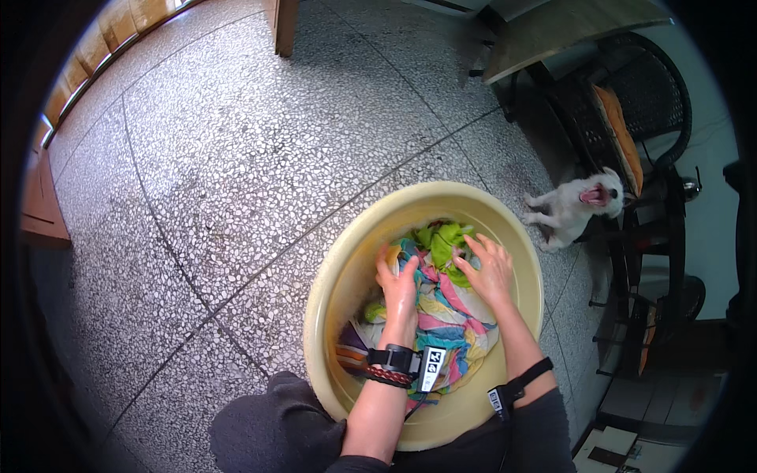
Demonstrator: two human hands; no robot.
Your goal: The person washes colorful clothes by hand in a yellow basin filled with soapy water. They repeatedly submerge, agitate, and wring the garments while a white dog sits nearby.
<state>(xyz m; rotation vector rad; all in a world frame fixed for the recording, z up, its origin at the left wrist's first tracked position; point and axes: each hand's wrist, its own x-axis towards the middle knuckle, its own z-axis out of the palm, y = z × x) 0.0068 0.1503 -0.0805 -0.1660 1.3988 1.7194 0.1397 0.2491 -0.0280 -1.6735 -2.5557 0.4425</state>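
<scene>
A wide cream plastic basin (314,313) stands in front of me with wet-looking cloth inside. Most of that is a crumpled multicoloured cloth (440,316) in pink, yellow, blue and white. Bright green cloth (443,242) lies bunched toward the far side, and a dark piece with orange stripes (352,349) shows at the left wall. My left hand (401,290) hovers over or rests on the left of the pile, thumb and fingers apart. Beside the green cloth, my right hand (489,269) is spread; whether its fingertips touch the fabric is unclear.
A white dog (571,207) sits right of the basin, its mouth wide. Behind it are dark wicker chairs (644,94) with orange cushions (621,136) and a table (568,35). Speckled terrazzo floor (236,177) extends left. My dark-clad knee (272,425) presses near the basin's left side.
</scene>
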